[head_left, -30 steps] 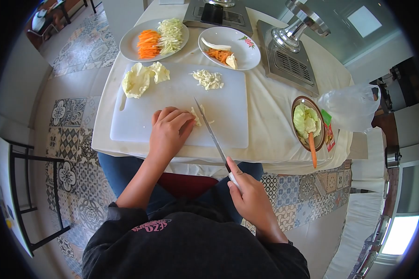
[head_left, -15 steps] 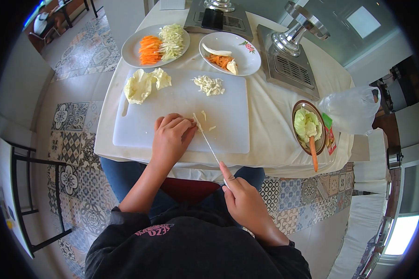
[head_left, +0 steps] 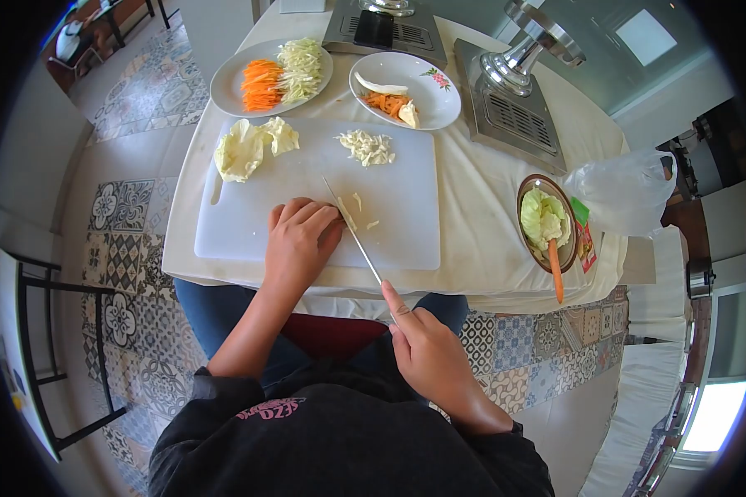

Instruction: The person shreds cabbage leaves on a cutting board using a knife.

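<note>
My right hand is closed round the handle of a knife, index finger laid along its back. The blade slants up and left across a white cutting board, its tip just past my left fingertips. My left hand has its fingers curled down on the board against the blade; what they press on is mostly hidden. Thin pale strips lie just right of the blade. Farther back on the board are a pile of chopped pale vegetable and loose cabbage leaves.
Behind the board stand a plate of shredded carrot and cabbage and a flowered bowl with vegetable pieces. Two portable stoves are at the back. On the right are a brown-rimmed bowl with cabbage and carrot and a plastic bag.
The blade has slid forward and left, so its tip now reaches beyond my left fingers. My right hand has moved slightly the same way. My left hand stays in place on the board.
</note>
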A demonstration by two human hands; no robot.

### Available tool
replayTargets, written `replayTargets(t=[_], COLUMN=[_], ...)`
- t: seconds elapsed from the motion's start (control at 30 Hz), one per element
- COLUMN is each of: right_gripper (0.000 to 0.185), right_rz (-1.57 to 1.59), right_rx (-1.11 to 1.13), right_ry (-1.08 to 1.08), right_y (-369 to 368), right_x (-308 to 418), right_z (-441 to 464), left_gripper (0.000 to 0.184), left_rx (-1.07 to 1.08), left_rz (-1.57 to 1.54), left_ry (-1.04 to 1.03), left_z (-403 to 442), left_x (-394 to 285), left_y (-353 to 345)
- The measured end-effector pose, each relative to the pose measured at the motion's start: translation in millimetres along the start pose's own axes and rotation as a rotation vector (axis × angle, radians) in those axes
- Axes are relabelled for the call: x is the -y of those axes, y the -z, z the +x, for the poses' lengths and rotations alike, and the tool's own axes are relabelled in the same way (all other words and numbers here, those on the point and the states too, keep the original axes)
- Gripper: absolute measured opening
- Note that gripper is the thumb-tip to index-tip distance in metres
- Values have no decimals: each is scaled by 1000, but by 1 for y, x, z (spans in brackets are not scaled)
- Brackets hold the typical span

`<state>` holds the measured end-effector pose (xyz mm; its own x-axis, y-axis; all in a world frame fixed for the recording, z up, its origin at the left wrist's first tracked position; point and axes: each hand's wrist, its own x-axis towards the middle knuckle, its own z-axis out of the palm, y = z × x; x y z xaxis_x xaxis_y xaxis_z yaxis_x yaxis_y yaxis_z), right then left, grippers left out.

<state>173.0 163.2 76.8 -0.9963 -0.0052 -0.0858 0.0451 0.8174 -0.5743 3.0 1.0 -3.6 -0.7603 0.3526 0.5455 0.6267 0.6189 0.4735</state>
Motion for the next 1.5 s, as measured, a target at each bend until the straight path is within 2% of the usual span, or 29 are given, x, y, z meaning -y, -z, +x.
replayTargets(t=[0.53,0.93,1.23,1.5], right_gripper=[71,71,62,64], right_rz=[-45,-48,36,48], right_rx=[87,67,4,63], right_ry=[-5,32,51,42], right_y=[4,-5,-20,-2], right_x=[-3,-2,-8,-12], right_z=[-23,6,48,11], left_gripper=[17,17,18,13], left_rx=[-19,-16,-36,-39], left_rz=[-3,2,-15,-35], left_ry=[38,41,38,71], left_z=[1,0,1,1], left_x=[-3,-2,-5,-5], left_y=[-3,-5,-4,-4])
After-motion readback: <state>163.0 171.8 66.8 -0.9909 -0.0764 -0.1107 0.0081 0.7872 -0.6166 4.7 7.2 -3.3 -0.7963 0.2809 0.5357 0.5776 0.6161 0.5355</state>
